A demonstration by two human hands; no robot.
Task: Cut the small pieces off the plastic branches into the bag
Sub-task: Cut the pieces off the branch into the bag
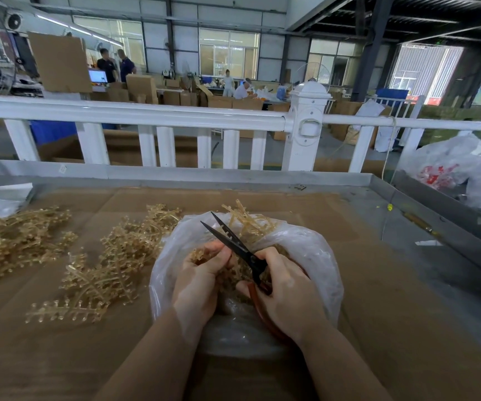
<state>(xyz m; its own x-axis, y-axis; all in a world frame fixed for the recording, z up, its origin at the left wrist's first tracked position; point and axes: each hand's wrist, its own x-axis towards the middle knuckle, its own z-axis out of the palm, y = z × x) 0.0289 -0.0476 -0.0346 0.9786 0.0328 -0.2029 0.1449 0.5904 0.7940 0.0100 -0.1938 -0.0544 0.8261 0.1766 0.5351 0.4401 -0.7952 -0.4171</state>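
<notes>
A clear plastic bag (311, 250) lies open on the cardboard-covered table, holding tan cut pieces. Over its mouth my left hand (201, 279) grips a tan plastic branch (204, 253), mostly hidden by my fingers. My right hand (285, 290) holds black scissors (227, 238) by their red-brown handles; the blades are slightly parted and point up and away to the left, just beside the left fingers. Bare cut stems (248, 218) stick out at the bag's far side.
Piles of uncut tan branches lie left of the bag (112, 256) and at the far left (16, 238). The table has a raised metal rim (233, 178). White railing stands behind it. Plastic bags (450, 169) sit at the right. People work far off.
</notes>
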